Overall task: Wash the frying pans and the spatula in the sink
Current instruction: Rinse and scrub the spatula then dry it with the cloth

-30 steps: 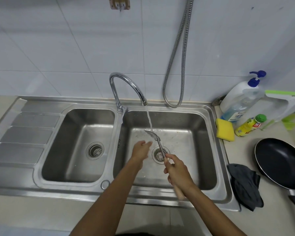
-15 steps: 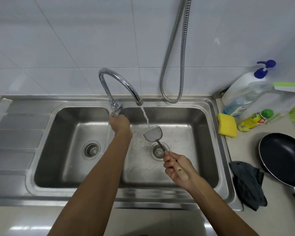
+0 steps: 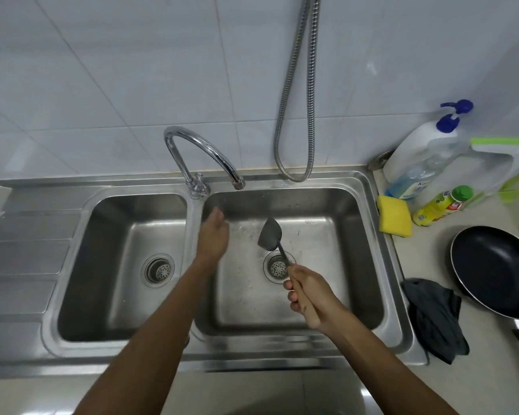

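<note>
Over the right basin of the double steel sink [image 3: 282, 353], I see the right hand [image 3: 312, 295] with its fingers curled tightly round the pale handle of the spatula [image 3: 270, 235]. The tool slants up and away from the hand. Its grey blade hangs above the basin floor, just beyond the drain [image 3: 277, 266] and below the spout of the curved faucet [image 3: 198, 145]. The left hand [image 3: 213, 235] hovers over the divider between the two basins, close below the faucet base. Its fingers look relaxed and slightly blurred, and I see nothing in its grasp. On the counter to the right of the sink lies a black frying pan [image 3: 498, 271], cut off by the frame edge, well apart from both hands. A dark cloth [image 3: 435, 319] sits crumpled between the pan and the sink rim. Behind these stand a yellow sponge [image 3: 394, 215], a yellow bottle [image 3: 441, 205] with a green cap and a pump bottle [image 3: 414, 157]. A metal hose [image 3: 297, 115] loops down the tiled wall.
</note>
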### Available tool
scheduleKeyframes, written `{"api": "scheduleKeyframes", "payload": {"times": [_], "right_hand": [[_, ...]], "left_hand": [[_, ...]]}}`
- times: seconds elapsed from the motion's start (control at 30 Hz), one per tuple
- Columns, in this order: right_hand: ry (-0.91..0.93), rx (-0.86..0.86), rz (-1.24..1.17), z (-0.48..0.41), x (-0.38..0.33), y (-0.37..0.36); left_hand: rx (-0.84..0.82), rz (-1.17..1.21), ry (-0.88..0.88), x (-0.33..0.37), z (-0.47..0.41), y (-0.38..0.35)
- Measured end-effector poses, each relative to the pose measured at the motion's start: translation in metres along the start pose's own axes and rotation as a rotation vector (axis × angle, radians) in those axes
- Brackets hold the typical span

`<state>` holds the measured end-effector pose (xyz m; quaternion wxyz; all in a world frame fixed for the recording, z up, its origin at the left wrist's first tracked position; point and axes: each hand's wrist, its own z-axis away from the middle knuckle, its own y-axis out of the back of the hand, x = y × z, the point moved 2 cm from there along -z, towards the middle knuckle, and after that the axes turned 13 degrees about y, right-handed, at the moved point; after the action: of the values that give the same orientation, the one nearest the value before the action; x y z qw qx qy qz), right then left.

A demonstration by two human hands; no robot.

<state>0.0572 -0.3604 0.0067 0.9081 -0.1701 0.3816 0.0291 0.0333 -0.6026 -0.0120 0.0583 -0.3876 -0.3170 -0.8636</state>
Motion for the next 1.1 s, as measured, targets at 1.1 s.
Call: {"api": "scheduleKeyframes", "payload": {"times": [1.1], "right_hand": [[0.758,0.333,1.381,0.064,-0.030,0.266]], "left_hand": [[-0.423,0.691,0.685,-0.018,0.164,-0.201]]}}
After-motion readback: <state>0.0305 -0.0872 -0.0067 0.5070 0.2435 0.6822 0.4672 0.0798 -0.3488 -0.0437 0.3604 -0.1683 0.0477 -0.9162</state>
